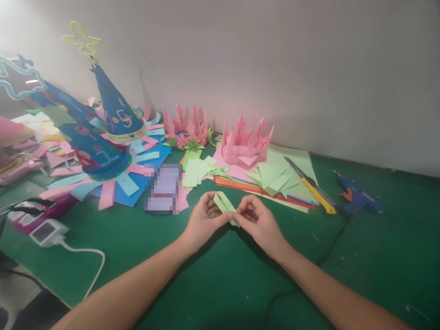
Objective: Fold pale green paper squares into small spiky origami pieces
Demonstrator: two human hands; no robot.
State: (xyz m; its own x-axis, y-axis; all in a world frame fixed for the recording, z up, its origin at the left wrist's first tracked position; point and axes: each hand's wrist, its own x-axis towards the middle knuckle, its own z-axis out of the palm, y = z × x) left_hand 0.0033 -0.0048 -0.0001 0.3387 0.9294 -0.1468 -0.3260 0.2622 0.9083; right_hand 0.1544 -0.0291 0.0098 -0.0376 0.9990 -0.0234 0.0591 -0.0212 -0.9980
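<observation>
A small folded strip of light green paper (225,204) is held up between both hands, above the green table. My left hand (208,215) grips its left side, thumb on the near face and fingers curled behind. From the other side my right hand (256,220) pinches the lower right end between thumb and fingers. The two thumbs almost meet on the paper. Just beyond the hands lie loose light green sheets (275,176) on a stack of coloured paper (240,184). Some fingertips are hidden behind the folded paper.
Pink paper crowns (245,142) stand near the wall. Blue cone hats (115,103) with paper strips fill the left. A blurred phone (164,189) lies left of the hands. At right are a yellow utility knife (318,195), blade out, and a blue glue gun (359,197) with a cord.
</observation>
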